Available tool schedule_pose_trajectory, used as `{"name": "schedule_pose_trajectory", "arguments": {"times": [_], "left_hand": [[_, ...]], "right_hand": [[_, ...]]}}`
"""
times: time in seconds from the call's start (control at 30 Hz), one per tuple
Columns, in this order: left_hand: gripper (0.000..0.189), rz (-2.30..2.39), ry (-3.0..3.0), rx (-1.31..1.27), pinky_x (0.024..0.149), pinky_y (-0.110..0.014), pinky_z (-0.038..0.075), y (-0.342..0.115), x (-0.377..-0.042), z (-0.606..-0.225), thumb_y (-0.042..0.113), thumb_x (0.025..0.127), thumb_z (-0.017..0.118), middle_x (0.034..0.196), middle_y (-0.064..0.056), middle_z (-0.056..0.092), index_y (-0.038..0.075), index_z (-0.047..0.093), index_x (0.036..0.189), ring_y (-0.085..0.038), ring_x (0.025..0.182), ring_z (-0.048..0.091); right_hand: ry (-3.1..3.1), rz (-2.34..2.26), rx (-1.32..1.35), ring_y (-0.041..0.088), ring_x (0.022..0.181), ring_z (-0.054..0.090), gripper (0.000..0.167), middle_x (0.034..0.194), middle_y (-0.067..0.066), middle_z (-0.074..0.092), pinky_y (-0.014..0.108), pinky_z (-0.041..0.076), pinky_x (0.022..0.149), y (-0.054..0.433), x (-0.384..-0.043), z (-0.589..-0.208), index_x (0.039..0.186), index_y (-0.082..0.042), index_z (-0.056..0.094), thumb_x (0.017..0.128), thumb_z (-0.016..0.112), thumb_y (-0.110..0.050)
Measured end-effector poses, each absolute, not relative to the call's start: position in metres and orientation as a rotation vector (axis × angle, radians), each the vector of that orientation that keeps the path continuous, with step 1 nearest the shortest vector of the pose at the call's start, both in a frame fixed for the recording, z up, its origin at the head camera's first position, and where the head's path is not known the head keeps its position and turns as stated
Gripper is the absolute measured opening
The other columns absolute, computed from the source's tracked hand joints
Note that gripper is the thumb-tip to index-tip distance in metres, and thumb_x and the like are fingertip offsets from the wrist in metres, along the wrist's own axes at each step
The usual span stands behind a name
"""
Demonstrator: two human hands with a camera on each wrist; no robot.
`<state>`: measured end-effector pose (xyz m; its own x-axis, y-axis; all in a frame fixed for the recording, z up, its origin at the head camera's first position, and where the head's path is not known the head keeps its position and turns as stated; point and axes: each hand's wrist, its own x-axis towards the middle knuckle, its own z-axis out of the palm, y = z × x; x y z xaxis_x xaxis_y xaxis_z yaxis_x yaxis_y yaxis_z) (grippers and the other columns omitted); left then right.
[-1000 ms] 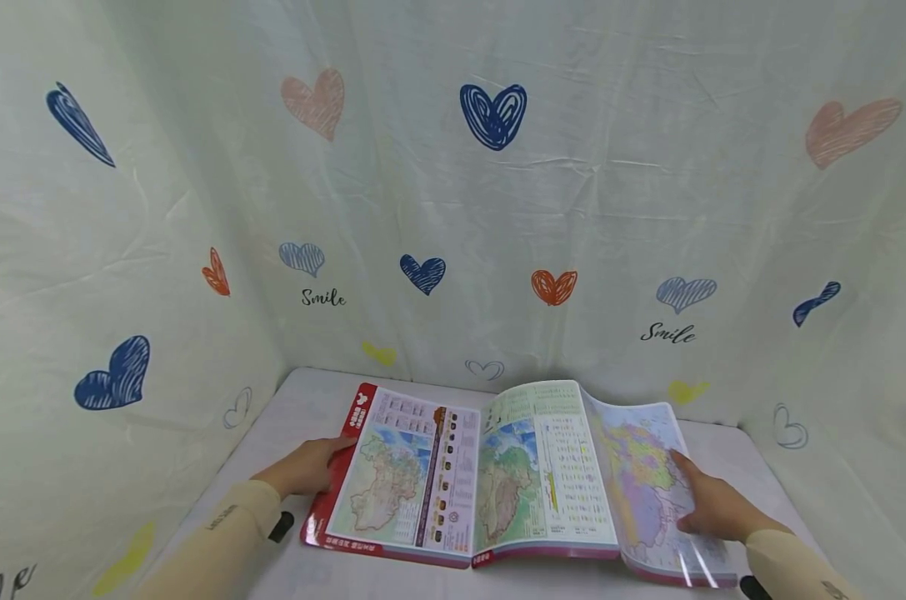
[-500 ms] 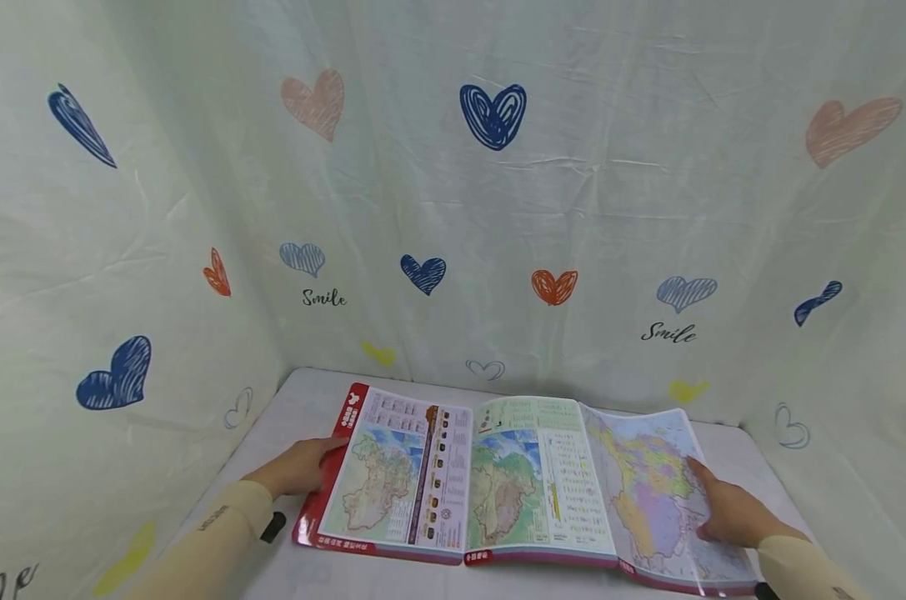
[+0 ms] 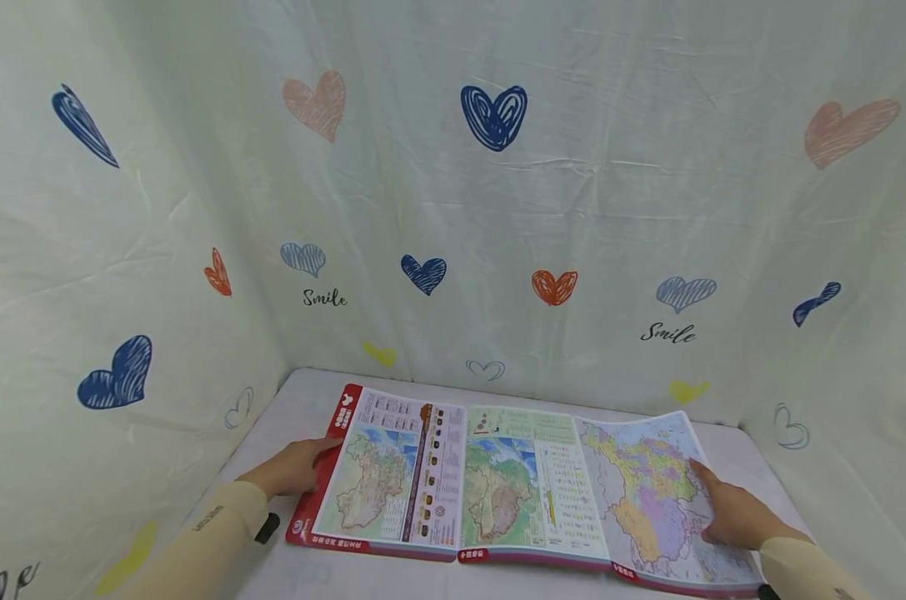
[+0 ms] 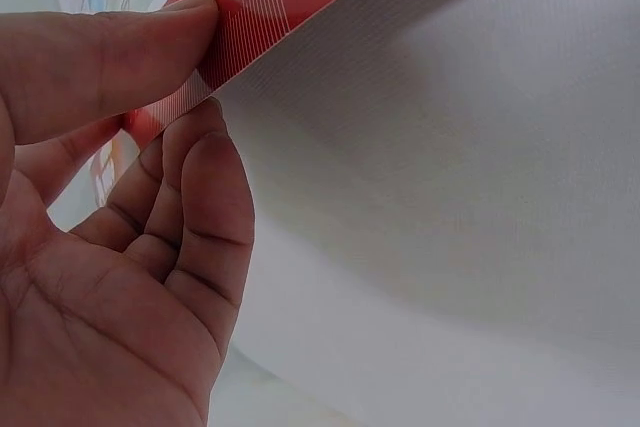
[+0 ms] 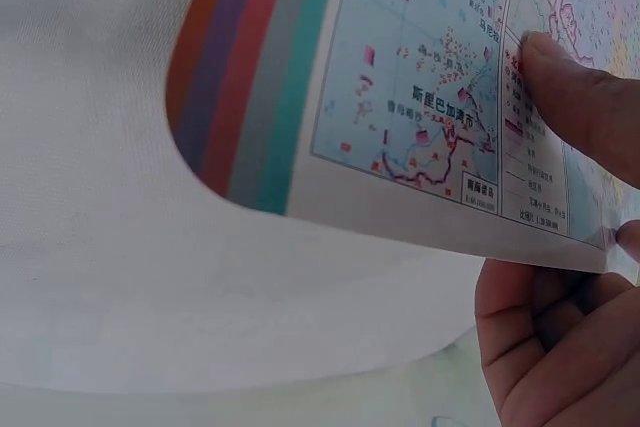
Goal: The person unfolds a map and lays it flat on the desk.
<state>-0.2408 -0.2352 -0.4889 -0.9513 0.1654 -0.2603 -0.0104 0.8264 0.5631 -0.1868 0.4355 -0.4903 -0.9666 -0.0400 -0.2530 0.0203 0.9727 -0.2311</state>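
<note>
A glossy folded map (image 3: 531,492) lies spread in three panels across the white table. Its left panel has a red border (image 3: 325,487) with a ruler scale (image 4: 255,17) printed on it. My left hand (image 3: 295,468) pinches that red edge, thumb on top and curled fingers beneath, as the left wrist view shows. At the other end, my right hand (image 3: 745,517) pinches the edge of the colourful right panel (image 3: 658,492); its thumb presses the printed side and the fingers are curled under. Coloured stripes (image 5: 245,77) run along that panel's rounded corner in the right wrist view.
The white table (image 3: 362,579) shows in front of the map and at both sides. Behind it and at the left and right hang pale curtains (image 3: 453,192) printed with hearts and "Smile" lettering.
The map has flattened and stretched wider: the raised middle and right panels have come down. My right hand has moved right, and my left hand slightly left with the red edge.
</note>
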Motion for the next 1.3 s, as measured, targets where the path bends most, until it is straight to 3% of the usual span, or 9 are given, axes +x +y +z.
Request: {"name": "schedule_pose_trajectory", "arguments": {"times": [0.63,1.0,1.3], "left_hand": [[0.091,0.877,2.67,0.069,0.067,-0.04,0.058,-0.239,-0.239,-0.493,-0.002,0.069,0.084,0.124,-0.02,0.056,0.004,0.043,0.15,-0.029,0.094,0.056],[0.088,0.866,2.711,0.073,0.066,-0.039,0.058,-0.239,-0.237,-0.5,0.006,0.071,0.086,0.112,-0.016,0.058,0.001,0.043,0.148,-0.027,0.089,0.055],[0.082,0.836,2.726,0.083,0.061,-0.035,0.056,-0.239,-0.234,-0.499,-0.003,0.072,0.081,0.103,-0.015,0.058,-0.003,0.045,0.146,-0.024,0.079,0.055]], "right_hand": [[2.836,-0.337,0.053,0.056,0.098,0.057,0.11,0.106,0.039,0.057,0.067,0.043,0.089,0.44,-0.184,-0.497,0.144,0.012,0.025,0.062,0.091,-0.019],[2.828,-0.29,0.033,0.058,0.1,0.057,0.103,0.104,0.038,0.059,0.068,0.042,0.088,0.444,-0.179,-0.5,0.14,0.015,0.034,0.064,0.091,-0.026],[2.811,-0.279,0.046,0.059,0.101,0.056,0.099,0.104,0.038,0.058,0.069,0.041,0.089,0.445,-0.177,-0.501,0.137,0.015,0.039,0.066,0.09,-0.031]]}}
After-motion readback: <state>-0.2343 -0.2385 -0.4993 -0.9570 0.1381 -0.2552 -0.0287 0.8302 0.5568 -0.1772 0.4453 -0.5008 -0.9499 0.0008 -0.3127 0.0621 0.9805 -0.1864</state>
